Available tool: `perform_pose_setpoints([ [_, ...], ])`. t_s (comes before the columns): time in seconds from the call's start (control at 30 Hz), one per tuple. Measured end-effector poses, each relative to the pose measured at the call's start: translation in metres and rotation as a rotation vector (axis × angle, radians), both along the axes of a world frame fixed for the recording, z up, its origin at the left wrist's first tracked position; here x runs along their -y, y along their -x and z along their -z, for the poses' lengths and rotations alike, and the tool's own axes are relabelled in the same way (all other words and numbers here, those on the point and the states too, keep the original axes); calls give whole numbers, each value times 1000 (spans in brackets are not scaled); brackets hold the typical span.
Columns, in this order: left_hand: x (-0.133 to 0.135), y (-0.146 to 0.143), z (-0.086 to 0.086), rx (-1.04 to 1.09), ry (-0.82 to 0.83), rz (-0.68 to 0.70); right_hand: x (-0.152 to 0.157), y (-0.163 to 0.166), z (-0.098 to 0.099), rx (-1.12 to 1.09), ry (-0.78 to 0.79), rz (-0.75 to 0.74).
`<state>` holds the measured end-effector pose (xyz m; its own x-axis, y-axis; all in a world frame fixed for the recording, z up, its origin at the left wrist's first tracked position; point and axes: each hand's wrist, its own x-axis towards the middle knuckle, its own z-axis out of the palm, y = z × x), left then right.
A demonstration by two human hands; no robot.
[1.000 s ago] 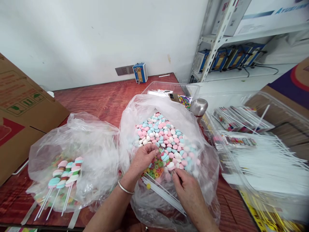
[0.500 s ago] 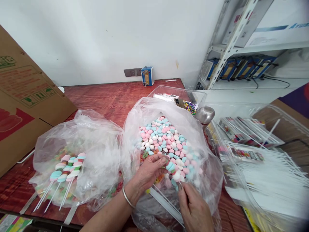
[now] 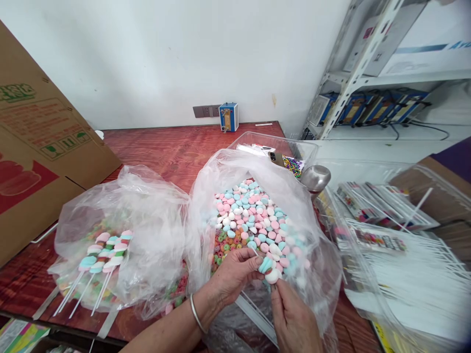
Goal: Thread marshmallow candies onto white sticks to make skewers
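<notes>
My left hand (image 3: 235, 275) pinches a small candy at its fingertips, right beside the top of a candy skewer (image 3: 268, 269). My right hand (image 3: 290, 316) grips the white stick of that skewer from below; blue and white heart candies are threaded on it. Both hands are over an open clear plastic bag (image 3: 221, 171) holding pink, blue and white heart candies (image 3: 253, 213) and coloured ring candies (image 3: 226, 244). A silver bangle is on my left wrist. Loose white sticks (image 3: 253, 316) lie in the bag under my hands.
A second clear bag (image 3: 147, 206) at left holds finished skewers (image 3: 105, 252). A cardboard box (image 3: 33, 147) stands far left. Clear trays of white sticks (image 3: 412, 264) sit at right, with a metal canister (image 3: 315, 177) and a clear tub (image 3: 279, 144) behind. Metal shelving stands at the back right.
My left hand left the candy pile and came back toward me with a candy. My right hand raised the skewer, which now carries candies. The view shifted right.
</notes>
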<state>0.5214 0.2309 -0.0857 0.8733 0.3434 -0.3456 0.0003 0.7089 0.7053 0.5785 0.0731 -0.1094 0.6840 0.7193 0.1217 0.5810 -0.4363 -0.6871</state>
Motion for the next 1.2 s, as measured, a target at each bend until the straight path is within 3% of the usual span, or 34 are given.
perform_pose_setpoints([
  [0.1,-5,-3,-1,-42,-83,2,-12,2,-6,-201,-99,7],
  [0.17,-15,-7,-4,-110,-263,41,-20,2,-7,-435,-177,32],
  [0.23,-31,-14,-9,-197,-561,37,-25,1,-5,-693,-231,96],
  [0.3,-49,-22,-14,-253,-959,-74,-26,-3,-1,-858,-267,159],
  [0.4,-76,-35,-16,-297,-1539,-237,-22,-9,3,-846,-303,194],
  [0.47,-89,-43,-11,-365,-1789,-194,-18,-12,3,-771,-290,199],
  [0.53,-97,-47,-5,-432,-1921,-105,-15,-14,2,-711,-268,204],
  [0.6,-99,-48,0,-442,-1960,-72,-13,-13,1,-678,-258,216],
  [0.67,-98,-46,0,-403,-1914,-124,-12,-13,0,-674,-264,231],
  [0.77,-93,-45,-6,-301,-1707,-164,-10,-12,-1,-683,-283,247],
  [0.83,-88,-48,-11,-272,-1548,-111,-10,-13,-1,-678,-296,248],
  [0.9,-84,-52,-14,-300,-1495,-72,-10,-14,-1,-664,-307,239],
  [1.2,-64,-67,-3,-399,-1861,-27,-10,-15,5,-651,-316,197],
])
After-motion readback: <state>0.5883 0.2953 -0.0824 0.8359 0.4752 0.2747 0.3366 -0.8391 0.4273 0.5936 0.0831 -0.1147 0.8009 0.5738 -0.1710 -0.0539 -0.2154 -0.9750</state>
